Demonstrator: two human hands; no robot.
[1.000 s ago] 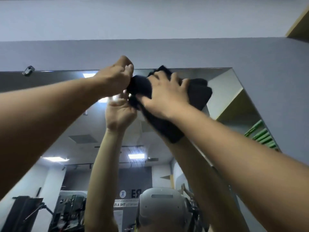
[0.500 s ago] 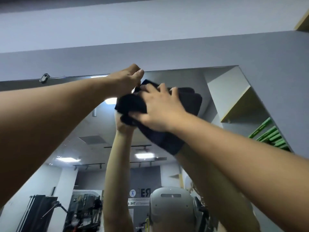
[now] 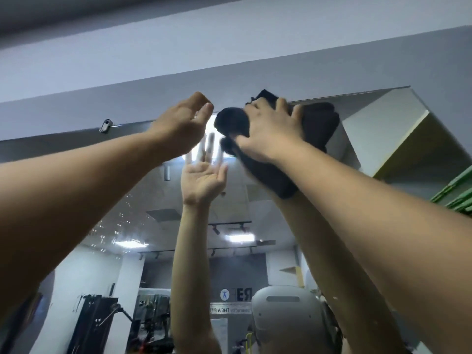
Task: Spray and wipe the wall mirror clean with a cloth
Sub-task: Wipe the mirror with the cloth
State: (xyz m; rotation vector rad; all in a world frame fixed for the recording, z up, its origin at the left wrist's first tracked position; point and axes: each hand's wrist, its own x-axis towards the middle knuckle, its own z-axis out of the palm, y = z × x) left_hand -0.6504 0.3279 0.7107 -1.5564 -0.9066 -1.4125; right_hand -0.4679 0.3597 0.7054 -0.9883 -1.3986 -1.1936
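Head view: the right hand [image 3: 270, 131] presses a black cloth [image 3: 316, 123] flat against the wall mirror [image 3: 255, 200] near its top edge, cloth's long axis slanting upper-right to lower-left, while the left hand [image 3: 178, 129] hovers beside it, fingers relaxed, holding nothing.

The mirror [image 3: 143, 200] hangs on the wall [image 3: 306, 72], its top edge running from nine o'clock up towards two o'clock; a clip [image 3: 105, 125] sits on that edge at ten o'clock; the cloth [image 3: 316, 123] lies against the glass at one o'clock, under the right hand [image 3: 268, 131]; the left hand [image 3: 178, 129] is just beside it at eleven o'clock, apart from the cloth.
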